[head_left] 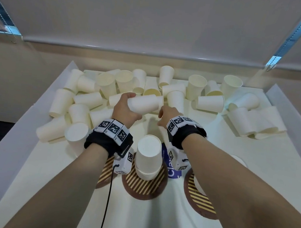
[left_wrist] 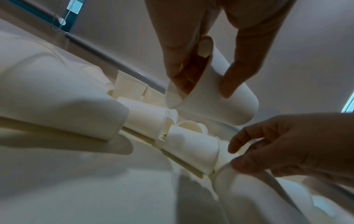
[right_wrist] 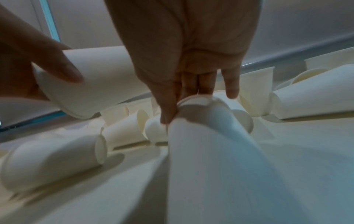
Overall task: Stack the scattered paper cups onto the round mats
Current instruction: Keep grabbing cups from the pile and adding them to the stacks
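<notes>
Paper cups (head_left: 210, 102), all white, lie scattered on their sides and ends across the far half of a white tray (head_left: 26, 151). Near the person, three round brown mats with gold stripes sit in a row; the middle mat (head_left: 141, 185) already carries a short stack of upside-down cups (head_left: 148, 157).

The left hand (head_left: 124, 110) grips one cup (head_left: 144, 103) held sideways above the pile, thumb under its wall and fingers over it. The right hand (head_left: 165, 115) reaches down beside it, thumb and fingertips pinching the base end of another cup (right_wrist: 208, 133) that lies on its side on the tray.

This looks like the gathering step: each hand is taking a cup from the pile. The next move probably calls for lifting the right cup clear, turning both mouth-down, and lowering them squarely onto a stack so they nest rather than tip.

The left mat (head_left: 106, 169) and right mat (head_left: 196, 194) are partly hidden by the forearms and wrist cameras, so what stands on them is hard to tell. A blue label (head_left: 173, 173) beside the stack is mostly covered. Both wrist views are blurred.
</notes>
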`<state>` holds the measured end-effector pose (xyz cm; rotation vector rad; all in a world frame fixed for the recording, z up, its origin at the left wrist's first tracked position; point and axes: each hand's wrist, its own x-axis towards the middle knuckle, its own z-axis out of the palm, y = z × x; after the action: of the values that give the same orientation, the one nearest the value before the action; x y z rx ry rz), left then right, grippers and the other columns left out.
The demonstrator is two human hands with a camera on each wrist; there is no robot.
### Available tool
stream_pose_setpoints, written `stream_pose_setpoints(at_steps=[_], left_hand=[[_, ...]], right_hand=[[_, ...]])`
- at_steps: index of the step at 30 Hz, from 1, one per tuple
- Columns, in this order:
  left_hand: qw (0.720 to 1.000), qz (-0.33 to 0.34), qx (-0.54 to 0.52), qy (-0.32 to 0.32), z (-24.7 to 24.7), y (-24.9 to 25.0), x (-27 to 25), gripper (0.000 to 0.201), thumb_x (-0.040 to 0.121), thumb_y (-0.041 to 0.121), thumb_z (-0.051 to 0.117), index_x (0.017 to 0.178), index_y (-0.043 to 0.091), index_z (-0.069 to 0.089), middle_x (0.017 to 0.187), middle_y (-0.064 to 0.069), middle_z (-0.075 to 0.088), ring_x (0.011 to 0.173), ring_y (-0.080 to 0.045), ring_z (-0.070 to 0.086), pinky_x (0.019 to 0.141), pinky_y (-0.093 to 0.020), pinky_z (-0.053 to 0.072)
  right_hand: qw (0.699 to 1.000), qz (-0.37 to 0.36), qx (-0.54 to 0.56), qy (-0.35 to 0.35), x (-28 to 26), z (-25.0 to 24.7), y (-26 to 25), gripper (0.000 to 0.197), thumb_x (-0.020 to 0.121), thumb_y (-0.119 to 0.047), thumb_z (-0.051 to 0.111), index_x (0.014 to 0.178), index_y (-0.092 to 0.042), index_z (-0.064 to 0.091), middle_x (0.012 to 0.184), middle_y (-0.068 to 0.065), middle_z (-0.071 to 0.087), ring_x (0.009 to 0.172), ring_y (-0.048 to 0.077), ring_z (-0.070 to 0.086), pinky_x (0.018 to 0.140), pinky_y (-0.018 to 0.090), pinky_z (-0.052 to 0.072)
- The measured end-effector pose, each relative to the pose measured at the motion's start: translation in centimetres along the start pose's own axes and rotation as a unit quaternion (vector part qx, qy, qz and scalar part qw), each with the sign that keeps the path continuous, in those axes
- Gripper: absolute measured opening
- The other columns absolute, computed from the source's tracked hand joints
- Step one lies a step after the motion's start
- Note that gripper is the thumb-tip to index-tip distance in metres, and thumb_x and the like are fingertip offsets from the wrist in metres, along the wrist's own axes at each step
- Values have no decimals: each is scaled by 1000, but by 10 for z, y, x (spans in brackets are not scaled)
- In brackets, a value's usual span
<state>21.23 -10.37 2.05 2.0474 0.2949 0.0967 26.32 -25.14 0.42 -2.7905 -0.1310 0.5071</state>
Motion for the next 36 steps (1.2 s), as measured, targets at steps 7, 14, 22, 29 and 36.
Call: stream_pose_setpoints(at_steps=[7, 14, 22, 29, 36], left_hand=[[993, 17, -112, -37, -20, 27, 0, 70, 71, -1, 75, 133, 16, 46, 118, -5, 50, 104, -23, 53, 83, -34, 52], [996, 79, -19, -46, -39, 74, -17, 76, 60, 40, 84, 126, 27, 48, 116, 3, 56, 102, -18, 57, 83, -30, 48], [961, 100, -253, 51, -52, 113, -59, 48, 81, 25, 71, 123, 16, 48, 102, 5, 63, 92, -11, 62, 83, -29, 52], [975, 117, -185, -28, -28, 113, -90, 82, 51, 41, 83, 122, 14, 52, 108, 1, 66, 99, -13, 64, 79, -28, 53], [982, 123, -142, -1, -41, 102, -105, 76, 48, 35, 87, 115, 18, 56, 104, 3, 68, 97, -15, 64, 81, -30, 52]], right_hand=[[986, -75, 109, 105, -23, -38, -7, 51, 93, -13, 48, 141, -24, 34, 109, 16, 63, 101, 33, 59, 88, 41, 50], [944, -164, 215, 191, -84, -95, -19, 33, 92, -7, 49, 124, -12, 57, 102, 12, 66, 95, 26, 58, 76, 22, 38], [869, 12, 444, 219, -128, -108, 0, 44, 89, 2, 37, 127, -7, 57, 125, 15, 59, 117, 30, 54, 96, 30, 44], [763, -23, 644, 51, -166, -103, -8, 35, 91, 13, 37, 123, 17, 49, 97, 17, 58, 78, 28, 58, 65, 30, 54], [842, -5, 539, -30, -181, -99, 5, 26, 97, -20, 45, 111, -4, 60, 83, -1, 58, 72, 12, 57, 74, 31, 48]])
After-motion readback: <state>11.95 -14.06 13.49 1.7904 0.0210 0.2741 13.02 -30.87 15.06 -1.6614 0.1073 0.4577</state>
